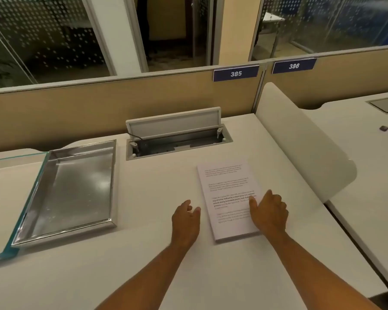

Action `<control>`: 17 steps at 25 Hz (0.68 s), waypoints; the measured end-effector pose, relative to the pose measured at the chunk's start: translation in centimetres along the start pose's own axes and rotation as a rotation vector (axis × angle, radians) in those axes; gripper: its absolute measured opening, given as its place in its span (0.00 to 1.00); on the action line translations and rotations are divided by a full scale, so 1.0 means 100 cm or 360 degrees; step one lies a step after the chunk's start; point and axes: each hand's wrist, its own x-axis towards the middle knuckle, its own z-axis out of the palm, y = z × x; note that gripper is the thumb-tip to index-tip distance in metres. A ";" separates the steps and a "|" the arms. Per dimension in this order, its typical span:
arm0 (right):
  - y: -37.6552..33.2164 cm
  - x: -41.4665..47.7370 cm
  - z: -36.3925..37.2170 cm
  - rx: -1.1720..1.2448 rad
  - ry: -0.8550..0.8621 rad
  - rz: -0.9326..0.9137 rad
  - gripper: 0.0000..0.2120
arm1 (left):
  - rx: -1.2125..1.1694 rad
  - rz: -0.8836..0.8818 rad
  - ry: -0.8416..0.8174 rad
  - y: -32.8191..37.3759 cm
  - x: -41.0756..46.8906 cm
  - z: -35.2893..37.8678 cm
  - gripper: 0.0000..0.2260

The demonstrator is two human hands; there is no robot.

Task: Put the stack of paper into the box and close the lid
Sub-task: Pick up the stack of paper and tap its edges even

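Observation:
A stack of white printed paper [227, 193] lies flat on the white desk, right of centre. My right hand [269, 212] rests on the stack's right near part, fingers spread, thumb on the page. My left hand [186, 218] hovers just left of the stack's edge, fingers loosely apart, holding nothing. The box [76, 189] is a shallow shiny metal tray at the left, empty inside. Its glass lid [16, 182] with a green-tinted edge lies open, flat to the box's left.
An open cable hatch [177, 139] with a raised flap sits in the desk behind the paper. A rounded white divider [300, 139] stands at the right, with a neighbouring desk beyond. A tan partition with number plates 385 and 386 runs along the back.

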 end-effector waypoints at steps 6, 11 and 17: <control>0.013 0.029 -0.004 0.0157 -0.0321 0.0237 0.30 | -0.0156 -0.0214 -0.0120 0.023 0.004 0.039 0.04; 0.025 0.061 -0.007 0.0529 -0.0483 0.0418 0.29 | 0.0075 -0.0114 -0.0040 0.018 0.012 0.049 0.11; 0.028 0.075 -0.007 0.0679 -0.0596 0.0382 0.25 | 0.0061 -0.0149 -0.0060 0.021 0.014 0.049 0.13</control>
